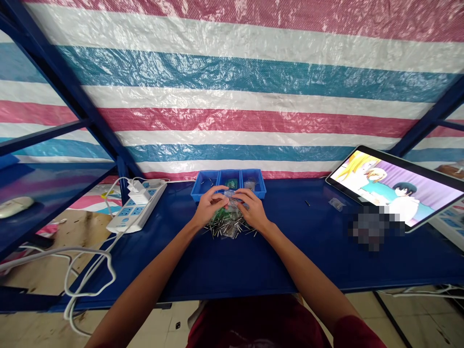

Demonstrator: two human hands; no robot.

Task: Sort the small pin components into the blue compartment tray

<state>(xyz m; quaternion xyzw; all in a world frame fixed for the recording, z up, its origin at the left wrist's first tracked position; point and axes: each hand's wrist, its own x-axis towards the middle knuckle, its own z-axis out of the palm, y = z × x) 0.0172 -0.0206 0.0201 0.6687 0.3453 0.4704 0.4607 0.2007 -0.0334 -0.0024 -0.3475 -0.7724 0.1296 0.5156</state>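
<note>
Between my hands is a small clear plastic bag (229, 193), pinched at its left side by my left hand (212, 205) and at its right side by my right hand (252, 208). What the bag contains is too small to make out. Under and in front of the hands lies a pile of thin metal pins or screws (224, 226), with green and clear bits of plastic among them. Just behind the hands sits a blue tray (196, 197) with three compartments. Green packets (232, 184) lie in its middle compartment, clear ones (250, 185) in the right, and a few dark pins in the left.
A white power strip (125, 223) with a plugged-in charger and loose white cables lies at the left. To the right a tablet (395, 186) leans, near a small clear bag (337, 204) and a single pin (307, 203). Striped sheeting (232, 121) hangs behind the blue table (232, 273).
</note>
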